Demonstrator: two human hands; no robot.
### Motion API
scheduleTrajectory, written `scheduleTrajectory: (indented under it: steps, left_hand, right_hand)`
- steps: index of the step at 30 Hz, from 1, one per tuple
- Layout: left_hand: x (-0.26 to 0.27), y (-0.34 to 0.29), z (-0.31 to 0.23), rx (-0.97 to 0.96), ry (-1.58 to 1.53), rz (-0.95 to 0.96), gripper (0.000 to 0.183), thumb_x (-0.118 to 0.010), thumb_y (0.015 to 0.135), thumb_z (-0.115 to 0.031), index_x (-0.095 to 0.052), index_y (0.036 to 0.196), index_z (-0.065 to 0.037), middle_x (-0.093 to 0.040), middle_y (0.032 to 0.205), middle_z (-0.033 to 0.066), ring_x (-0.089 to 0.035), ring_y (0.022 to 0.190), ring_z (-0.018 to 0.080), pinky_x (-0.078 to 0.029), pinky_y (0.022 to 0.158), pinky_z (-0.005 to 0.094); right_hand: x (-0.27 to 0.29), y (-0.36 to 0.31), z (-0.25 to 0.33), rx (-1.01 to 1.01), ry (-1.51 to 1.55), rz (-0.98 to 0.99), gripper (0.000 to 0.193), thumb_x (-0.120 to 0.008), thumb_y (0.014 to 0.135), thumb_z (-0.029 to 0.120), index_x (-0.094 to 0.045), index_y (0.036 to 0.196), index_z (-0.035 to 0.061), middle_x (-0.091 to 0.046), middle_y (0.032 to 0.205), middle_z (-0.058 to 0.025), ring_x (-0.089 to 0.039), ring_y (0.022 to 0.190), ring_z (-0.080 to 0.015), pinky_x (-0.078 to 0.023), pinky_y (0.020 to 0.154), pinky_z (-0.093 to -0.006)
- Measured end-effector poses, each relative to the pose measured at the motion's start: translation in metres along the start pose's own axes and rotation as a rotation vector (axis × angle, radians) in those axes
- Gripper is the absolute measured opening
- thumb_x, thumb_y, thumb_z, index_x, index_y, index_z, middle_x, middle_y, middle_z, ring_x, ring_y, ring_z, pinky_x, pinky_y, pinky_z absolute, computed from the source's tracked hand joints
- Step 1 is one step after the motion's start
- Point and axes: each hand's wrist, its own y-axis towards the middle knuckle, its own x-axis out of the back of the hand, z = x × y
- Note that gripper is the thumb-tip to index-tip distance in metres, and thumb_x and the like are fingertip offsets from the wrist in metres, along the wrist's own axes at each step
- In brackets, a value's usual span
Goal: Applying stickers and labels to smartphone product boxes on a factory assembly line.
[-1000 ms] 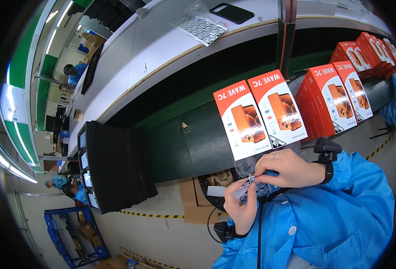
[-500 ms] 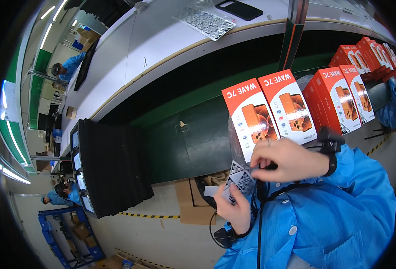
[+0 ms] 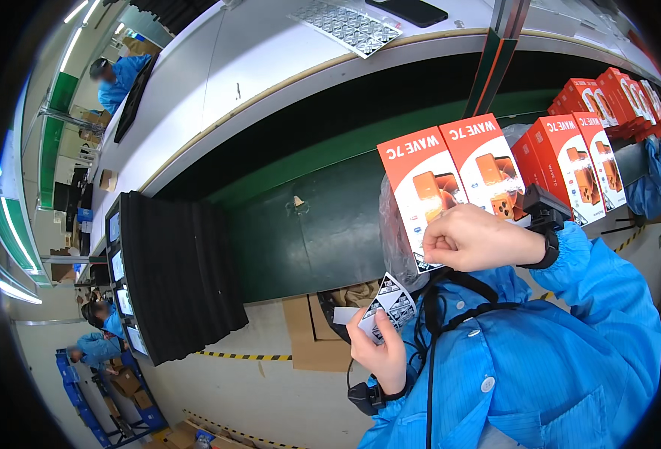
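My left hand (image 3: 381,348) pinches a sheet of black-and-white triangular stickers (image 3: 399,305) between thumb and fingers, in front of the conveyor-like green bench. My right hand (image 3: 487,238) is closed, its fingertips together at the lower left corner of the nearest red-and-white phone box (image 3: 418,176). A small black-and-white sticker (image 3: 424,264) shows at that corner, right under the fingertips; whether it is fully stuck down is hidden. A second phone box (image 3: 487,161) stands beside the first, partly behind my right hand.
More phone boxes (image 3: 558,150) stand to the right, with further stacks (image 3: 607,97) behind. Clear plastic (image 3: 395,232) lies by the nearest box. A black-curtained unit (image 3: 184,277) is on the left. Above runs a white shelf (image 3: 270,56) with another sticker sheet (image 3: 345,26). Co-workers appear far left.
My right hand has moved from the sticker sheet up to the nearest box's lower corner, where a sticker now shows. My left hand with the sheet has shifted slightly left and down.
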Motion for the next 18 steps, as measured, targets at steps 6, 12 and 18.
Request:
scheduleTrajectory:
  steps: [6,12,18]
  left_hand:
    - [0.003,-0.001,0.001,0.0,0.01,-0.012,0.016,-0.061,0.085,-0.006,-0.055,0.096,0.004,-0.062,0.075,0.0142,-0.062,0.064,0.0187,-0.048,0.056,0.0292]
    - [0.001,-0.001,-0.005,0.037,-0.024,0.001,0.014,-0.058,0.088,-0.007,-0.052,0.096,0.004,-0.061,0.079,0.0122,-0.059,0.07,0.0147,-0.048,0.062,0.0265]
    - [0.014,-0.003,0.005,0.108,-0.549,-0.023,0.023,-0.064,0.084,-0.012,-0.052,0.094,0.005,-0.061,0.089,0.0148,-0.059,0.079,0.0186,-0.047,0.071,0.0295]
  right_hand:
    - [-0.005,-0.002,0.0,0.027,-0.024,-0.023,0.014,-0.059,0.076,0.013,-0.063,0.072,-0.0001,-0.062,0.06,-0.0117,-0.062,0.059,-0.0266,-0.048,0.059,-0.0359]
    - [-0.014,-0.003,-0.01,0.075,-0.156,-0.147,0.015,-0.064,0.076,0.015,-0.057,0.079,0.0018,-0.06,0.073,-0.0124,-0.061,0.066,-0.0273,-0.046,0.062,-0.0342]
    - [-0.005,-0.03,-0.016,0.183,0.024,-0.309,0.025,-0.068,0.075,0.012,-0.048,0.088,0.0031,-0.053,0.085,-0.0108,-0.056,0.079,-0.0252,-0.044,0.07,-0.0319]
